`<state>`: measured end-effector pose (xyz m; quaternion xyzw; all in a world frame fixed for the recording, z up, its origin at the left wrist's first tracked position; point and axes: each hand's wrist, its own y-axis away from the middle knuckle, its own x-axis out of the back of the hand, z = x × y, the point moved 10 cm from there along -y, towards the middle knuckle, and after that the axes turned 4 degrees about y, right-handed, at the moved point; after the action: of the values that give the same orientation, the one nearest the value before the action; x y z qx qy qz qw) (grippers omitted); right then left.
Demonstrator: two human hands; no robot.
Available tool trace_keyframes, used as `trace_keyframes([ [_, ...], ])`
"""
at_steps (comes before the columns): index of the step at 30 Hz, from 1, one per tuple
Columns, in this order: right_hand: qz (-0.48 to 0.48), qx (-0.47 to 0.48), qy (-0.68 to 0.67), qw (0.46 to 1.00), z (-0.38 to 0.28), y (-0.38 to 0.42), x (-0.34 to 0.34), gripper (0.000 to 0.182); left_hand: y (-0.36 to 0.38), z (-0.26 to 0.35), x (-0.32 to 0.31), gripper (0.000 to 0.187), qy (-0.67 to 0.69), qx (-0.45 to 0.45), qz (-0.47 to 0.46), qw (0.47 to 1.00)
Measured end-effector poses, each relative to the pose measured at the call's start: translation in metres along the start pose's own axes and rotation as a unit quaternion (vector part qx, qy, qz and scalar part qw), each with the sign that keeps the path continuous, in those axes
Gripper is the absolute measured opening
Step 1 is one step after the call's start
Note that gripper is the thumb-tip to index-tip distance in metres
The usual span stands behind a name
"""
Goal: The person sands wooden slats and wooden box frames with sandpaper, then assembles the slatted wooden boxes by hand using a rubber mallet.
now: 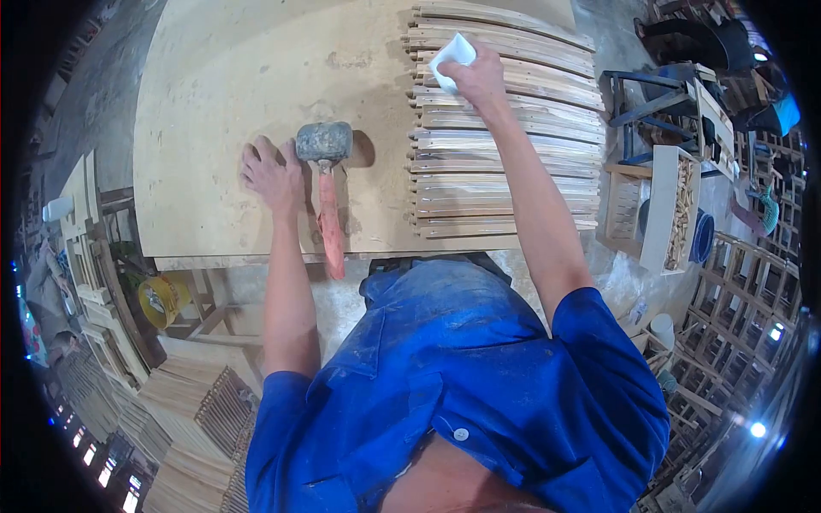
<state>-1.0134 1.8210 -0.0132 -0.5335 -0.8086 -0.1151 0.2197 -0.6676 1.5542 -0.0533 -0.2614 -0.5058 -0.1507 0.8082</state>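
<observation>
My left hand [274,175] rests flat on the wooden bench top [222,77], fingers spread, just left of a mallet [325,171] with a grey head and a red handle that lies toward the bench's near edge. It touches the mallet's side but does not grip it. My right hand [477,79] reaches out over a row of curved wooden slats [505,171] laid side by side on the bench. It holds a small white bottle [451,58] tilted above the slats.
A wooden crate of small pegs [671,205] stands to the right of the bench, with a blue bucket [703,238] beside it. Stacks of slatted wooden frames [184,410] lie on the floor at the lower left and right. A yellow bucket [161,299] sits under the bench.
</observation>
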Motion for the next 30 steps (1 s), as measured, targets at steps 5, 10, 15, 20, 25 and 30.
trace_keyframes([
  [5,0.030,-0.027,0.059,0.997,0.034,-0.004,0.054,0.055,0.001,0.000,-0.002,0.060,-0.001,0.000,0.003,1.000],
  [10,0.083,-0.045,0.089,0.992,0.103,-0.014,0.151,0.051,0.002,0.004,0.000,0.057,-0.024,-0.007,0.010,1.000],
  [15,0.163,-0.118,0.072,0.977,0.126,-0.006,0.246,0.043,0.001,-0.007,-0.012,0.059,-0.066,-0.018,0.011,0.998],
  [20,0.199,-0.138,0.091,0.966,0.168,-0.013,0.311,0.037,0.002,-0.009,-0.015,0.062,-0.079,-0.034,0.009,0.996],
  [25,0.193,-0.168,0.032,0.966,0.151,0.000,0.304,0.034,0.001,-0.010,-0.017,0.060,-0.069,-0.033,0.021,0.997],
  [30,0.053,-0.138,-0.103,0.984,0.108,-0.002,0.168,0.051,0.001,-0.007,-0.007,0.056,-0.064,0.003,0.019,0.998],
])
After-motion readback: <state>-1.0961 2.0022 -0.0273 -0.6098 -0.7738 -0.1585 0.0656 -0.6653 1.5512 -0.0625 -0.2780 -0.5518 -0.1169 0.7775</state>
